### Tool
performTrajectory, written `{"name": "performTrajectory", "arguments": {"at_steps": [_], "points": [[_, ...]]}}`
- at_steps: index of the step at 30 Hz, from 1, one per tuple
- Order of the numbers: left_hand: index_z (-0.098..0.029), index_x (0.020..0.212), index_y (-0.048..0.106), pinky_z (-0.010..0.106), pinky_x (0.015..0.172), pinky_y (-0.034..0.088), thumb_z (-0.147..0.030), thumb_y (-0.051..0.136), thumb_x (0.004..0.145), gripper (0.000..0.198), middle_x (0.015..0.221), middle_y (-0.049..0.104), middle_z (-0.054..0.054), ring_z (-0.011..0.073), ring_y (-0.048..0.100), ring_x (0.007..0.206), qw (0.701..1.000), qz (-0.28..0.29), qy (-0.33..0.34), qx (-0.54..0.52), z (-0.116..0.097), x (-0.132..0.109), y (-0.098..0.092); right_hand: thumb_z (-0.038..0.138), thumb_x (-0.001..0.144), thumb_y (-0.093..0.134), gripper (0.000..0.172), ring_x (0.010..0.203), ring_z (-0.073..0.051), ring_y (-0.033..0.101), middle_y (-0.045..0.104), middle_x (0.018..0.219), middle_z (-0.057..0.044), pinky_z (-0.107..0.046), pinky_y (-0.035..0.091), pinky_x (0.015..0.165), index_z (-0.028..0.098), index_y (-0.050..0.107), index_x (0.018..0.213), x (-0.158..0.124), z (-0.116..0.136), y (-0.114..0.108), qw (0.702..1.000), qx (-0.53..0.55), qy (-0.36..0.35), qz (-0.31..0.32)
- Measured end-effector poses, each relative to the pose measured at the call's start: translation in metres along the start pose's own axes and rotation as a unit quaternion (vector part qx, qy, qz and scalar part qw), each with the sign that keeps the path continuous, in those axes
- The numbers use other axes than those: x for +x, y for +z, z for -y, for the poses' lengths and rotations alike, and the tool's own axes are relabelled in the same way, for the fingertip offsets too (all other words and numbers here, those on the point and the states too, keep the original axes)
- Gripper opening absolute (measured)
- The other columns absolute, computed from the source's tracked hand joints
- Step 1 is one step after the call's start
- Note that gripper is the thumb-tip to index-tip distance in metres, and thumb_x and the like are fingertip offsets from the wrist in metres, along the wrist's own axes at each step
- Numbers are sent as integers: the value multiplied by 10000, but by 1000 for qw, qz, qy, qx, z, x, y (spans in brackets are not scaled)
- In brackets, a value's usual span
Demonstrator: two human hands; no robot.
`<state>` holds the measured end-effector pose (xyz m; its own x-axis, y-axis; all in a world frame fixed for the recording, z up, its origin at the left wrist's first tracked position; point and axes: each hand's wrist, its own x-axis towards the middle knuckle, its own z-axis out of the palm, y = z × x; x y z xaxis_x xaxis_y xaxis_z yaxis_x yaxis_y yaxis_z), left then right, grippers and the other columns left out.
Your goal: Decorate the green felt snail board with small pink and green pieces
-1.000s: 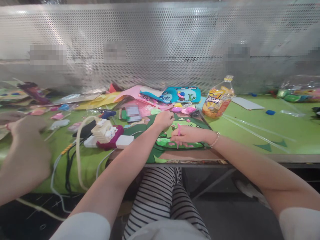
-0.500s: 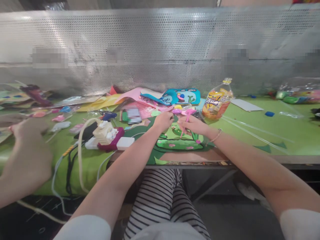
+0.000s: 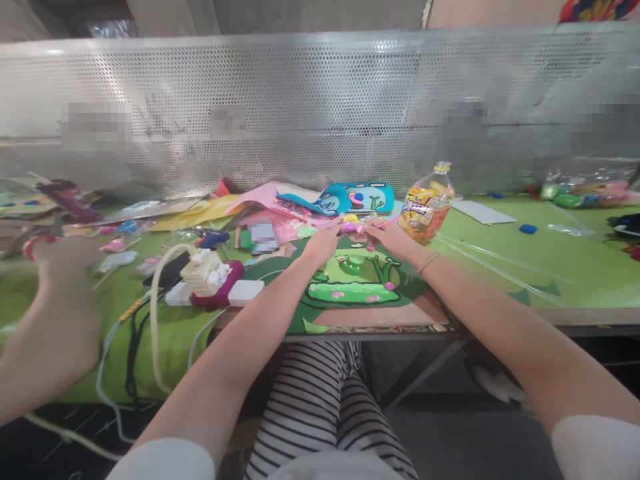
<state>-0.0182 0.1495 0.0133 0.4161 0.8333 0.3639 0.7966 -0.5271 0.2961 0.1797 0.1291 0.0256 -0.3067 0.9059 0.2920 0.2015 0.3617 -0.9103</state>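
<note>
A green clay picture (image 3: 353,293) lies in front of me, with a cactus-like shape, a small raised green piece and pink spots. Just beyond its upper edge, my left hand (image 3: 324,245) has its fingers pinched together beside a purple-pink lump (image 3: 349,228); whatever is between them is hidden. On the other side of that lump, my right hand (image 3: 391,237) is closed around a thin pink stick-like tool (image 3: 391,222), mostly covered by the fingers. A yellow lump (image 3: 351,218) sits behind the purple-pink one.
Blue picture boards (image 3: 370,197) lie at the back. A cut bottle (image 3: 427,208) with a yellow label stands right of my right hand. A power strip (image 3: 213,293) with cables lies at left. Another person's hand (image 3: 60,263) holds something red at far left.
My right hand has moved back off the green picture, toward the purple-pink lump, uncovering the raised green piece. My left hand stays close to the lump. The other person's hand has shifted slightly.
</note>
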Motion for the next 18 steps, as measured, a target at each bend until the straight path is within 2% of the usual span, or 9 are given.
{"name": "performTrajectory", "arguments": {"at_steps": [7,11,18], "points": [[-190,1008,653,258,761,463,-302,494,886,229,967,695,59,194,634,900,1000,9,27,-1,-3,-3,-4,439,737,639,307,570,-99,550,657,775,-39,-224,387,487,142,619,812,2,-6,6,998,51,23,14],[-191,981,663,246,734,459,-330,518,876,227,941,697,51,184,632,888,999,14,43,5,-2,-3,-4,362,759,608,232,563,-102,552,658,762,-31,-229,390,498,143,635,830,4,-8,7,999,35,23,17],[-189,981,663,262,765,453,-337,503,885,238,948,689,55,185,624,894,998,22,55,36,-4,-3,-5,390,780,591,263,572,-108,567,647,724,-23,-243,445,560,142,637,856,4,-10,9,999,-18,0,32]]}}
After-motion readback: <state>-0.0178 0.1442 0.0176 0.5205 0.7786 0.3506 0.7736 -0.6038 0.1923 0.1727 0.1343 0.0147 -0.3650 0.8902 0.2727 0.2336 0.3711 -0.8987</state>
